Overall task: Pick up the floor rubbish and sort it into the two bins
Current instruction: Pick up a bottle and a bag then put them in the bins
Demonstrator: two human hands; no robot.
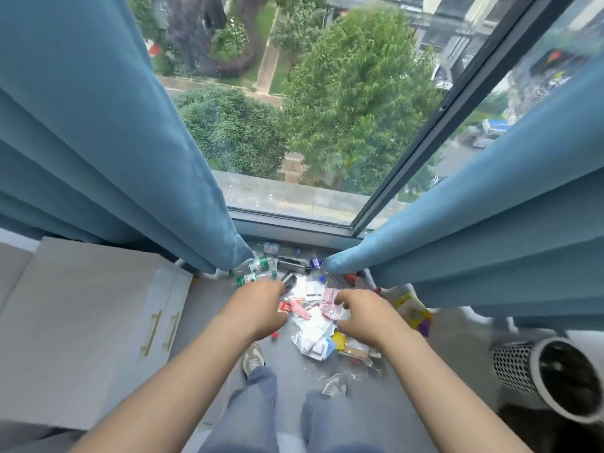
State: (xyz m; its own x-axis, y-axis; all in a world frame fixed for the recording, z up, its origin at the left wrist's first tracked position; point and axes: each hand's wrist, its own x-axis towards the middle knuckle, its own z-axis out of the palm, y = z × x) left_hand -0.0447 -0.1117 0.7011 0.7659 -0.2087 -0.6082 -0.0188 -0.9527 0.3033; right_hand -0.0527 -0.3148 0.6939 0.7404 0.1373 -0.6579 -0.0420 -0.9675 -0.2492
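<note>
Rubbish (313,335) lies heaped on the floor (291,374) beneath the left hand (261,308) and right hand (362,313), grips unreadable from behind; sorting into the mesh bin (539,371), rightward, seems barely begun.

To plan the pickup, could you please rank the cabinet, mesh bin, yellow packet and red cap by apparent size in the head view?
1. cabinet
2. mesh bin, partly cut off by the frame edge
3. yellow packet
4. red cap

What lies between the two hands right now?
Head view: between the left hand and right hand there is floor litter: a flat red packet, a pink-red wrapper, white paper squares and crinkled pink plastic.
</note>
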